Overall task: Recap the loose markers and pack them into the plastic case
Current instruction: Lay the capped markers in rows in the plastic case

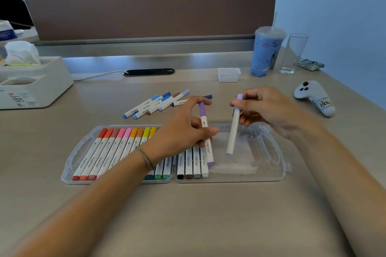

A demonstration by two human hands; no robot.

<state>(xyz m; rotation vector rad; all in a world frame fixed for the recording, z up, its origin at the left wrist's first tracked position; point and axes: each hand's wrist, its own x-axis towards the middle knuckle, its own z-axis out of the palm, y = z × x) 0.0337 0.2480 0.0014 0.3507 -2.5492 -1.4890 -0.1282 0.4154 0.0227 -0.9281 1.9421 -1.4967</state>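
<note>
Both hands pinching purple markers over the open plastic case (271, 175), centre frame

Left hand (179, 129) pinches a purple marker (205, 131), lower end down beside the packed row, likely seating it. Right hand (265, 108) pinches a lilac marker (233, 129) upright over the bare right half, probably next in. Loose markers (156, 103) wait above centre

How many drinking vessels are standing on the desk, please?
2, both at the far right of the beige desk: a blue patterned plastic tumbler with lid and straw, and an empty clear glass just right of it.
</note>
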